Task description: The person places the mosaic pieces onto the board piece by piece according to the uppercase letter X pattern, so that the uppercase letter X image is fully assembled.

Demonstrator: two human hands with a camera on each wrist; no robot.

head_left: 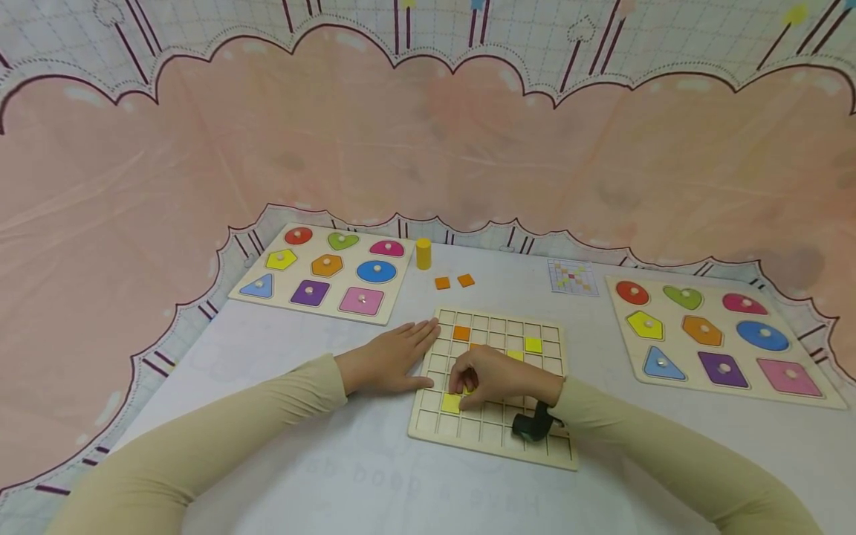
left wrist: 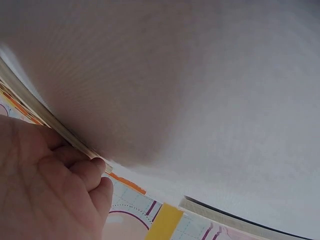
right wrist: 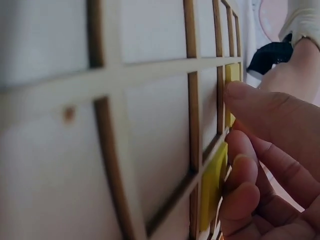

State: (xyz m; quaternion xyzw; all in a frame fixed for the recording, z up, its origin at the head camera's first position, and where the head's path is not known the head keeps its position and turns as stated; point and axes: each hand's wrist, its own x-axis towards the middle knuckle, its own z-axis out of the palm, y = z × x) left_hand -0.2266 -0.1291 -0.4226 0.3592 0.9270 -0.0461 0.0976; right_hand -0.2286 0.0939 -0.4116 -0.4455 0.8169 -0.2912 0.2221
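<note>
A wooden grid board point(head_left: 495, 438) with raised lines lies on the white table. My left hand point(head_left: 394, 360) is spread flat at its left edge, fingertips and thumb against the rim; the left wrist view shows that hand point(left wrist: 47, 185) by the board's side. Over the lower left cells, my right hand point(head_left: 498, 375) has curled fingers and pinches a yellow square tile point(right wrist: 231, 97) at the thumb. A second yellow tile point(right wrist: 212, 187) lies under the other fingers. Farther up the board are an orange tile point(head_left: 461, 334) and two more yellow tiles, one at the upper right point(head_left: 533, 345).
Two loose orange tiles point(head_left: 466, 280) and a yellow cylinder point(head_left: 423, 254) stand behind the board, near a printed pattern card point(head_left: 574, 278). Knobbed shape puzzles flank the board, one at left point(head_left: 341, 293) and one at right point(head_left: 682, 349). A patterned curtain hangs behind.
</note>
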